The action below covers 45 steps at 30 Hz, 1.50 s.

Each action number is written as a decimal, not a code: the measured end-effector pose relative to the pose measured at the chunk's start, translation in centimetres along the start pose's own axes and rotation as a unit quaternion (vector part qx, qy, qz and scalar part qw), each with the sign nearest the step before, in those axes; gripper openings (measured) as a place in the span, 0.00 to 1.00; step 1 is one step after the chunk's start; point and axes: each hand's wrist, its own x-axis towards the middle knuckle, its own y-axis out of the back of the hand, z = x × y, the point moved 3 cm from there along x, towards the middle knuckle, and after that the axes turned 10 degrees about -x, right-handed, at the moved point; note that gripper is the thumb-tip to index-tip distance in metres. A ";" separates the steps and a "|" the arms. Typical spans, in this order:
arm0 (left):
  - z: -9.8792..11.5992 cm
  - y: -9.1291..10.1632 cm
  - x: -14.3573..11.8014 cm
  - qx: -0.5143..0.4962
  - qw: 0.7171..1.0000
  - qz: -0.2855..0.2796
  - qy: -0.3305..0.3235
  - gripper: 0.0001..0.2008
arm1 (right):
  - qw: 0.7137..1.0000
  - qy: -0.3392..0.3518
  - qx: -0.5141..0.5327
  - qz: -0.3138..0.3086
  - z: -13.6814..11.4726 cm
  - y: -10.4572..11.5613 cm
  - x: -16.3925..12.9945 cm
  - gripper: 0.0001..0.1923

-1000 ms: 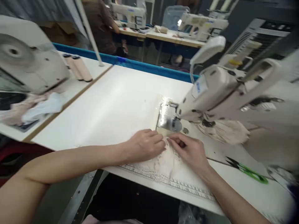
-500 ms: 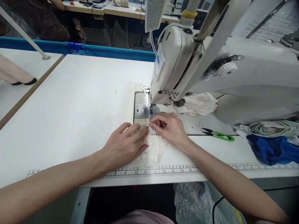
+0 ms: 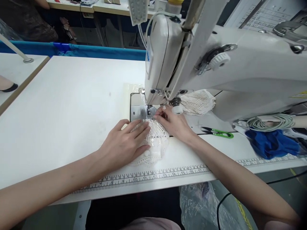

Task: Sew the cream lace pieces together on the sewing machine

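The left hand [image 3: 124,143] lies flat, fingers spread, pinning the lace fabric [image 3: 153,143], while the right hand [image 3: 174,123] pinches its edge at the presser foot [image 3: 149,112] to steady it.

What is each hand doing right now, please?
Left hand: open, flat on the lace.
Right hand: fingertips pinching the lace edge at the presser foot.

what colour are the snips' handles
Bright green, on the snips right of the right hand; head view.
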 end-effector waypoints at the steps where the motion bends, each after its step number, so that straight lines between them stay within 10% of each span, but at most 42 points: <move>1: -0.1 -0.1 0.1 -0.001 1.000 -0.001 0.000 0.19 | 1.000 -0.009 0.019 -0.008 0.2 0.1 0.0 0.05; 23: -0.6 -0.9 -0.3 -0.021 0.999 0.012 0.030 0.21 | 0.989 -0.013 0.141 -0.043 0.3 -1.2 1.5 0.09; 29: -1.1 -0.9 0.0 -0.026 0.999 0.013 0.033 0.20 | 0.999 -0.028 0.009 0.044 1.4 -0.8 1.8 0.09; 36: -1.4 -1.1 0.5 -0.029 0.998 0.021 0.044 0.19 | 0.995 -0.013 -0.098 0.010 0.4 1.6 -0.4 0.11; 45: -1.5 -1.2 0.6 -0.023 0.998 0.033 0.047 0.19 | 0.948 0.193 -0.250 0.027 -1.6 0.8 -2.1 0.17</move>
